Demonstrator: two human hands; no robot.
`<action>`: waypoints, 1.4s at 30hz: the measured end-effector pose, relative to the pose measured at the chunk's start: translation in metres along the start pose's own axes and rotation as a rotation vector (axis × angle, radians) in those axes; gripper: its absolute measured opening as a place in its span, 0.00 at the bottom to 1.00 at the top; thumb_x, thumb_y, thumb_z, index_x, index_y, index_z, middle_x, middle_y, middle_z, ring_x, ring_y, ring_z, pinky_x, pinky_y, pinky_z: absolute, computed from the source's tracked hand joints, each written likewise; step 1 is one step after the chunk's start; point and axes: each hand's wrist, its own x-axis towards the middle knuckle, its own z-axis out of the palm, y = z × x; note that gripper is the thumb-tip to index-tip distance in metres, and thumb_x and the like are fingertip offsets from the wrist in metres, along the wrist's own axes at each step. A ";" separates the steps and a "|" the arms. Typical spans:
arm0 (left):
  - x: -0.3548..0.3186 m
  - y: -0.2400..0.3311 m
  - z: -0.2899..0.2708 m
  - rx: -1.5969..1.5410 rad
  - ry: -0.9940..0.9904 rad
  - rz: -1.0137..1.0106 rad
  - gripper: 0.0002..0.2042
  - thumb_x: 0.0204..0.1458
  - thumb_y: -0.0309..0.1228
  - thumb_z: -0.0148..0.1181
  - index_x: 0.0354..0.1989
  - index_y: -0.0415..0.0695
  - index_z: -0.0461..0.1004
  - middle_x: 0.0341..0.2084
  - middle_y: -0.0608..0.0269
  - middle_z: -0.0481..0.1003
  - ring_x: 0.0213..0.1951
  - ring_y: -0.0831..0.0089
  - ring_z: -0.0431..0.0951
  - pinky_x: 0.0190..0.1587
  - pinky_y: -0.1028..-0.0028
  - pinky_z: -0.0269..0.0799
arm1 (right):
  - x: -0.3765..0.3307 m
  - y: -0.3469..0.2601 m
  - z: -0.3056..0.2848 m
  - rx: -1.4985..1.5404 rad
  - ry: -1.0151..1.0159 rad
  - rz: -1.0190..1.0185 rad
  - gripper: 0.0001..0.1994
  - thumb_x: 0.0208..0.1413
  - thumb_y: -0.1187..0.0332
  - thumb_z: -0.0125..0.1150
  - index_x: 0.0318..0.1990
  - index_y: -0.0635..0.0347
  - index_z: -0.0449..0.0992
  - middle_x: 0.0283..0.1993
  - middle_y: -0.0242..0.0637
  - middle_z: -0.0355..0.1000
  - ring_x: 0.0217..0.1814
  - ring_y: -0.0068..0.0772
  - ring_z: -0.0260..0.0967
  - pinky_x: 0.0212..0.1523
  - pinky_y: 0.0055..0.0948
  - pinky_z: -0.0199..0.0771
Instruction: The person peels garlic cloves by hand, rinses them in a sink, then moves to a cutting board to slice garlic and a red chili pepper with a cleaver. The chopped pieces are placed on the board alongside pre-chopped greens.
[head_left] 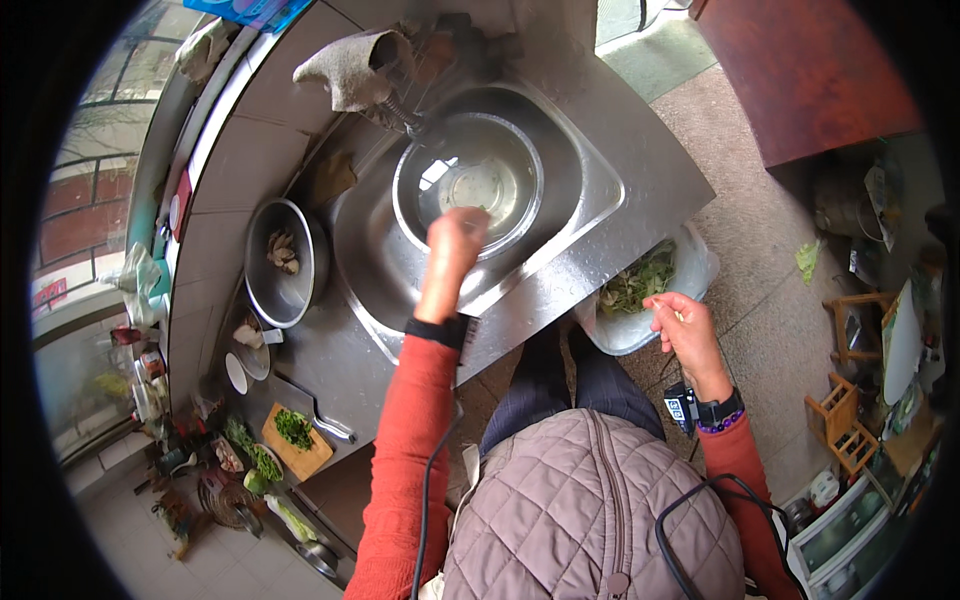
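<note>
A shiny metal bowl (532, 205) with some liquid in it stands in the steel sink (590, 190). Over its near rim reaches my left hand (457, 240), its fingertips smeared by motion; a speck of green shows beside them. At the counter's right edge, lower down, a pale plastic tub (708, 265) holds leafy greens (640, 278). Next to its near side my right hand (688, 335) is closed, thumb and fingers pinched together. A tiny pale bit shows at the fingertips, too small to name.
A second metal bowl (262, 288) with pale pieces stands left of the sink. Nearer are a knife (325, 425) and a cutting board (312, 460) with chopped greens. A cloth-wrapped tap (355, 75) rises behind the sink. One leaf (806, 262) lies on the floor.
</note>
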 end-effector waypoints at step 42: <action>-0.045 0.013 -0.073 -1.177 -0.358 -0.206 0.22 0.54 0.24 0.66 0.58 0.38 0.72 0.49 0.60 0.77 0.50 0.75 0.76 0.54 0.74 0.71 | 0.071 -0.094 0.180 0.204 -0.381 0.024 0.14 0.62 0.64 0.63 0.49 0.64 0.76 0.33 0.23 0.72 0.25 0.07 0.57 0.23 0.11 0.55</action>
